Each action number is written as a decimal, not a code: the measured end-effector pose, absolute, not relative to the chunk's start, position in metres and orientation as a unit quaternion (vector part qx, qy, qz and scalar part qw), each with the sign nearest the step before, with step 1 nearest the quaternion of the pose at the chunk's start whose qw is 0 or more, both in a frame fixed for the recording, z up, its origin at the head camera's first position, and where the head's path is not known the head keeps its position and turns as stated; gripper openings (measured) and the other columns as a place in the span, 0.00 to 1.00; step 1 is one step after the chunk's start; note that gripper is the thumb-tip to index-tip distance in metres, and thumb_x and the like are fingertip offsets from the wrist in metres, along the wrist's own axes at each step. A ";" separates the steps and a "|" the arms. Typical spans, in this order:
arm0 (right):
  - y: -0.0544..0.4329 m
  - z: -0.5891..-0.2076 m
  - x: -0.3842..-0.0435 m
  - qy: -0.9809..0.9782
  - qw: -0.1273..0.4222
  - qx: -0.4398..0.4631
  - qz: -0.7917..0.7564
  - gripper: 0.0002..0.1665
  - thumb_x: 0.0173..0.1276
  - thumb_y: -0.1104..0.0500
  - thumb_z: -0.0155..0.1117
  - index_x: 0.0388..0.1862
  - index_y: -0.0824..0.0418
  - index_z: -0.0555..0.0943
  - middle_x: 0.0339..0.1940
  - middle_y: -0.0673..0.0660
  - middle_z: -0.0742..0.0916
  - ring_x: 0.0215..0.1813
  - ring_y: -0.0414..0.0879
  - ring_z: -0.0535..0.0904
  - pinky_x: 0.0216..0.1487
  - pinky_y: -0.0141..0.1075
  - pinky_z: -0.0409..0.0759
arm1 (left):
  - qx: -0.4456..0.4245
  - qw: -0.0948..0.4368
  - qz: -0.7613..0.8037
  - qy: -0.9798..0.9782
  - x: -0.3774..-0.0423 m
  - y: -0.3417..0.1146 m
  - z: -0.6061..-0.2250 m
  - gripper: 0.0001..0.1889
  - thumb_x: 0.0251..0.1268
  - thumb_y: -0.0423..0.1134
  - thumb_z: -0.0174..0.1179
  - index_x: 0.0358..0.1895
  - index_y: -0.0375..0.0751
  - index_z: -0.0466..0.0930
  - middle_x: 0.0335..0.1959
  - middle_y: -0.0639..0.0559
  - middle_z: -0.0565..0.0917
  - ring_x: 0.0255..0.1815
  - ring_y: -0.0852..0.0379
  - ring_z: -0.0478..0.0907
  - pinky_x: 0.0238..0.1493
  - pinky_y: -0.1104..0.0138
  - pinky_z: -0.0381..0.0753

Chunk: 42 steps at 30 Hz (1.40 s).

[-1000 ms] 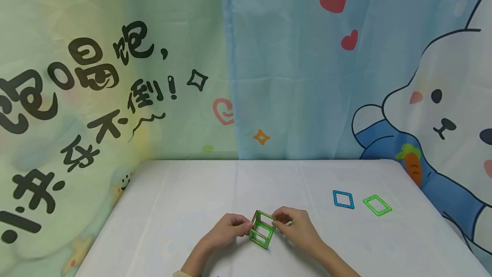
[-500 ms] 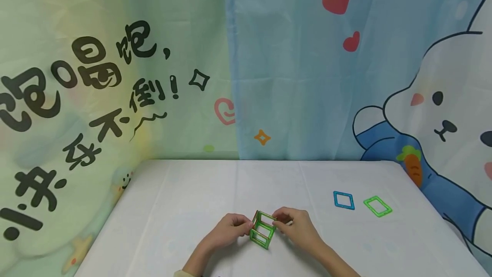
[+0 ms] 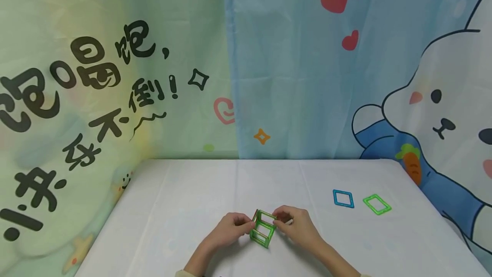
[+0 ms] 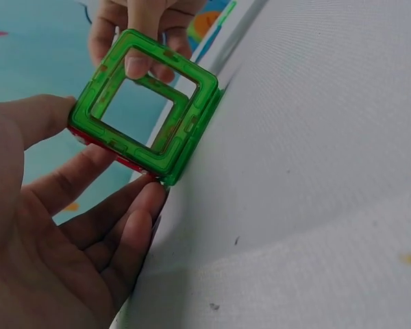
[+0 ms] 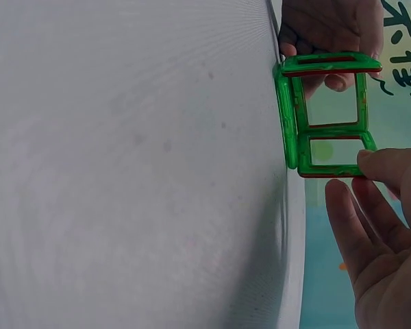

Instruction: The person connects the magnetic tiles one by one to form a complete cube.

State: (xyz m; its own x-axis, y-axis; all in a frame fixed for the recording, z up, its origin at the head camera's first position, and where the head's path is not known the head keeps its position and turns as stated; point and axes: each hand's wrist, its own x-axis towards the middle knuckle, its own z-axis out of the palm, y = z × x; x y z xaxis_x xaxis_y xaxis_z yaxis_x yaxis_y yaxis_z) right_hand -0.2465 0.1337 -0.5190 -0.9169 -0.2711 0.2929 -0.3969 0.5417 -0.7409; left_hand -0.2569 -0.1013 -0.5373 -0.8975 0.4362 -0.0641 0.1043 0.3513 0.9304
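Right wrist view: green frame at the white table.
Left hand and right hand pinch opposite sides, thumb and finger narrowly parted; apply light, even pressure so its edges sit aligned.

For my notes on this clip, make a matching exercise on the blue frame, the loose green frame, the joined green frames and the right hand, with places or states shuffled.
Things:
1. Blue frame
2. Loose green frame
3. Joined green frames
4. Right hand

Places or states (head view unless noted):
A. Shows red edging in both wrist views
B. Flat on the white table, rightmost of all frames
C. Pinches a frame edge
D. Flat on the table, just left of another loose frame

Pairs: 1-D, 2-B, 3-A, 4-C
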 end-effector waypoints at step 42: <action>0.269 -0.493 -0.247 -0.911 0.032 0.038 0.410 0.15 0.68 0.60 0.64 0.49 0.69 0.80 0.37 0.57 0.85 0.32 0.49 0.81 0.26 0.36 0.79 | 0.271 0.136 0.466 0.831 -0.264 -0.097 -0.534 0.40 0.54 0.47 0.73 0.71 0.49 0.67 0.64 0.58 0.73 0.52 0.62 0.78 0.49 0.67 0.76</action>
